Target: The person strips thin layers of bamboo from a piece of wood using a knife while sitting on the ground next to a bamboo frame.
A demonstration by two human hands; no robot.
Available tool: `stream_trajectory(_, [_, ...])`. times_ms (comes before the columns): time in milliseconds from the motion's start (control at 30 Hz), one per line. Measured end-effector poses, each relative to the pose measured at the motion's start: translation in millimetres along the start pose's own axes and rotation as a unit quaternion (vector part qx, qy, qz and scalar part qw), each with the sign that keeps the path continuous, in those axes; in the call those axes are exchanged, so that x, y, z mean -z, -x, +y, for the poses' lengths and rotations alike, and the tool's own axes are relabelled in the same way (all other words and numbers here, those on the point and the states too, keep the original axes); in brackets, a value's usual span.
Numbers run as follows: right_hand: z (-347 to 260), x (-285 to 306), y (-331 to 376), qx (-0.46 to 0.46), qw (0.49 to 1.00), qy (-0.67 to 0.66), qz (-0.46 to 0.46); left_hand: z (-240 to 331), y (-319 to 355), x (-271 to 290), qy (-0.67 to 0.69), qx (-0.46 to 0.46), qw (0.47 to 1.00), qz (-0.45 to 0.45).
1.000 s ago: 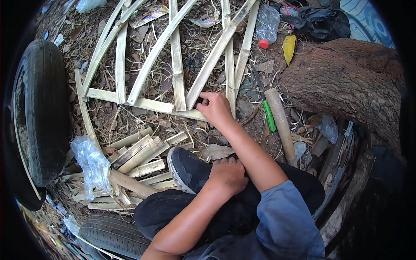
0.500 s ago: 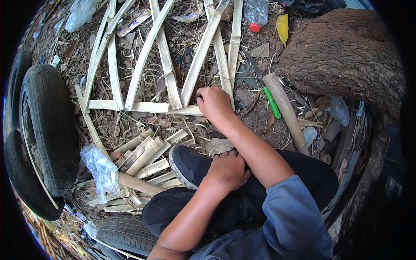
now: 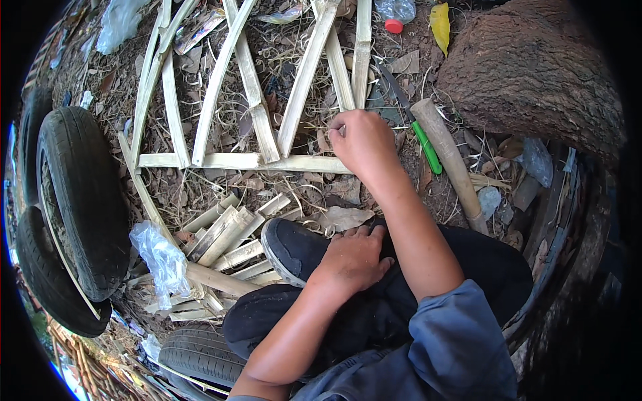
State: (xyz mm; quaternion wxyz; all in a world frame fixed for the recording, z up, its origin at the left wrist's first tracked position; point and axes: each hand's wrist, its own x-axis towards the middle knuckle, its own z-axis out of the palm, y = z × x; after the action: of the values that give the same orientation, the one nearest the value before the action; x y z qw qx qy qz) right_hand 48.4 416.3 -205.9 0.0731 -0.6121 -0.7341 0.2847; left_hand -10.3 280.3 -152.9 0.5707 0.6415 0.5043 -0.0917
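Observation:
My right hand (image 3: 364, 144) is closed, its fingers curled over the right end of a horizontal bamboo strip (image 3: 307, 164). It covers the lower ends of two slanting bamboo strips (image 3: 340, 67) there; what the fingers grip, if anything, is hidden. Further left, more pale strips, among them a crossing one (image 3: 251, 87), lean up from the horizontal one in a zigzag lattice on the ground. My left hand (image 3: 353, 262) lies with fingers stretched on my dark trouser leg, beside my dark shoe (image 3: 291, 250), and holds nothing.
A green-handled knife (image 3: 424, 147) lies beside a round wooden stick (image 3: 448, 160), near a thick tree trunk (image 3: 528, 80). Cut bamboo pieces (image 3: 227, 234) and a clear plastic bag (image 3: 160, 257) lie left of my shoe. Old tyres (image 3: 83, 200) stand at the left.
My right hand has moved to the right along the horizontal strip, from beside a middle slanting strip to its right end. My left hand stays on my leg. The view has shifted slightly.

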Motion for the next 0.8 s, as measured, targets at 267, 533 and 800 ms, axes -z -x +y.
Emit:
stream_trajectory(267, [-14.0,4.1,-2.1,0.015,0.982,-0.155,-0.109,-1.2,-1.1,-0.2,0.014,-0.005,1.000,-0.014])
stream_trajectory(533, [-15.5,-48.7,-4.5,0.060,0.992,-0.035,-0.101,-6.9,-4.8,-8.4,-0.007,0.003,1.000,-0.008])
stream_trajectory(800, [-15.7,-51.4,-21.0,0.120,0.984,0.079,-0.107,-2.8,0.7,-5.1,0.003,0.003,1.000,0.012])
